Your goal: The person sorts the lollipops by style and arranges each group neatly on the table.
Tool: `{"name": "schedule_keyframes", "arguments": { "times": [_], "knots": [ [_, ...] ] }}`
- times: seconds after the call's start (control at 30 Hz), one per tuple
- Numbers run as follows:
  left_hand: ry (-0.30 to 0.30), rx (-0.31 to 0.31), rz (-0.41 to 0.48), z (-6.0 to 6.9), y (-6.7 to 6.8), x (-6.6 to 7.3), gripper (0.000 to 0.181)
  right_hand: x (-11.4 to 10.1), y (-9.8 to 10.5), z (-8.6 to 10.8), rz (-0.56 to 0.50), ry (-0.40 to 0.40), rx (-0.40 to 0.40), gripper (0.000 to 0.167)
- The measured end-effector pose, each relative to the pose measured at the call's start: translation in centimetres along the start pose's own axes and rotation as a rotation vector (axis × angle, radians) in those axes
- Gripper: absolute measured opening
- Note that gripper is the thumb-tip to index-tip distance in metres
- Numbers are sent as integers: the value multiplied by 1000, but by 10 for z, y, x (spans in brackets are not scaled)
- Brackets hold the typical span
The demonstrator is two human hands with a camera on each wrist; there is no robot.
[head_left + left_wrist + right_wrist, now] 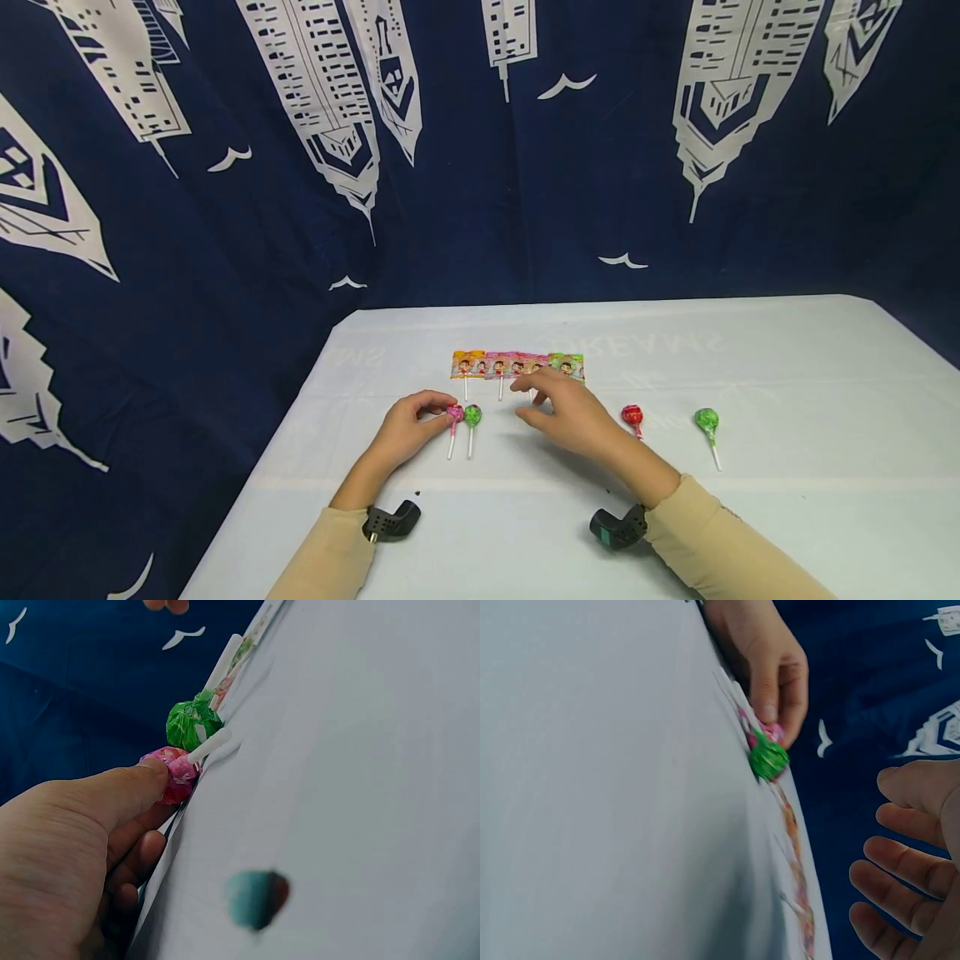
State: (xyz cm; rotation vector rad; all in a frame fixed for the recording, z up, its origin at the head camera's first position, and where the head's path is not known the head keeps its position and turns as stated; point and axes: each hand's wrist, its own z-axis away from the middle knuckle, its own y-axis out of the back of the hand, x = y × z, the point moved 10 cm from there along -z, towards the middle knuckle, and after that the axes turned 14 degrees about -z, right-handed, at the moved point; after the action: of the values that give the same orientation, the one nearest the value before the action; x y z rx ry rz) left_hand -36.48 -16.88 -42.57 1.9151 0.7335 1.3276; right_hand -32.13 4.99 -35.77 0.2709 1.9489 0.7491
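Note:
My left hand (408,427) pinches the head of a pink-wrapped lollipop (454,413) between thumb and fingers; its white stick points toward me on the table. Right beside it lies a green-wrapped lollipop (472,416), its stick roughly parallel. In the left wrist view the thumb presses on the pink wrapper (178,771), close to the green head (192,722). My right hand (562,408) hovers above the table with fingers apart and holds nothing. It partly covers a row of flat-wrapped lollipops (498,365) in orange, pink and green packets.
Right of my right hand lie a red lollipop (632,415), its stick partly hidden by the arm, and another green lollipop (707,420). A white cloth covers the table (825,400). Behind it hangs a dark blue curtain (480,217) with white building prints.

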Motion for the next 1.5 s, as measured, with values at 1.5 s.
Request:
{"name": "schedule_keyframes", "arguments": {
  "times": [1.5],
  "knots": [
    [49, -33, 39, 1, -1, -3, 21, 88, 101, 61, 57, -124, -112, 38]
  ]
}}
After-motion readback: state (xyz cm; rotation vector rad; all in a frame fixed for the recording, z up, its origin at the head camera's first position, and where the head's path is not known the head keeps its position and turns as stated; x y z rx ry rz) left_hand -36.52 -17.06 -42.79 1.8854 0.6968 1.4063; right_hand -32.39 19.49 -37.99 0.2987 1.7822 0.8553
